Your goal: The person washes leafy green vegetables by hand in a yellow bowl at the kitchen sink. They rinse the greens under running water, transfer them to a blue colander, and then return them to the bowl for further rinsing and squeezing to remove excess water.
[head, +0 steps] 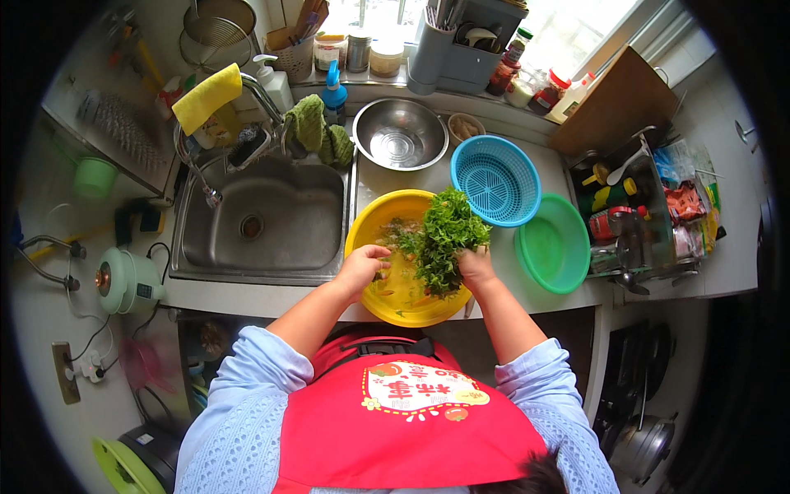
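Note:
A yellow basin (382, 213) stands on the counter in front of me, with water and loose bits of greens in its bottom. My right hand (476, 267) grips a thick bunch of leafy greens (452, 238) over the basin's right half. At the left rim, my left hand (365, 270) reaches in over the basin with its fingers curled; dark scraps show by the fingertips, and whether it holds them is not clear. Just beyond the bunch sits a blue plastic colander (497, 179), close to the leaves.
Left of the basin is a stainless steel sink (271, 222) with a faucet (213, 196). Behind stand a steel bowl (401, 136) and a small bowl (466, 128). A green plastic basin (552, 244) adjoins the colander. Further right is a rack of bottles (617, 219).

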A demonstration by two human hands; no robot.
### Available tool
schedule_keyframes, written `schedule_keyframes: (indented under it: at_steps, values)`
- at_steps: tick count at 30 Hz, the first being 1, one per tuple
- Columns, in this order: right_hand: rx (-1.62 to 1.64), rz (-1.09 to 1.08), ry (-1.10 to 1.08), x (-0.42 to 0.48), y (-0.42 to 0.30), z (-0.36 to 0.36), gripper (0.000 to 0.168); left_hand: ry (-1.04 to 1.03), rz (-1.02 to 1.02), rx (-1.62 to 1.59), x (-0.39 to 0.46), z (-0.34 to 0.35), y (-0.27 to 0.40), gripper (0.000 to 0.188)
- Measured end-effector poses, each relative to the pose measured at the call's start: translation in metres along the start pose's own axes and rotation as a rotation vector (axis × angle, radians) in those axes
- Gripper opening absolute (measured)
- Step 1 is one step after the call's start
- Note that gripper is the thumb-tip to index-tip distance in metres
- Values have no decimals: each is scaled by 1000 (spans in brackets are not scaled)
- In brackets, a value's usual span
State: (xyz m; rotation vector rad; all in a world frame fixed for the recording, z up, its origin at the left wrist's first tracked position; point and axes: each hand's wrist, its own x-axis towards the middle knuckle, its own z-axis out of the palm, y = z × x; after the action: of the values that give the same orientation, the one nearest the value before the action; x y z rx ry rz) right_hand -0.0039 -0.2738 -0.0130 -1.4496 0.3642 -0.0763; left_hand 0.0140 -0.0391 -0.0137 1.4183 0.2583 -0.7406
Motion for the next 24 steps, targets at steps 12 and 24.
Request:
schedule_keyframes:
  at_steps: [12, 24]
  values:
    - [-203, 43, -233, 27, 35, -19, 49, 85, 636, 879, -14, 38, -63, 43]
    - [-87, -100, -288, 22, -3, -2, 32, 57, 651, 1012, -27, 54, -56, 24]
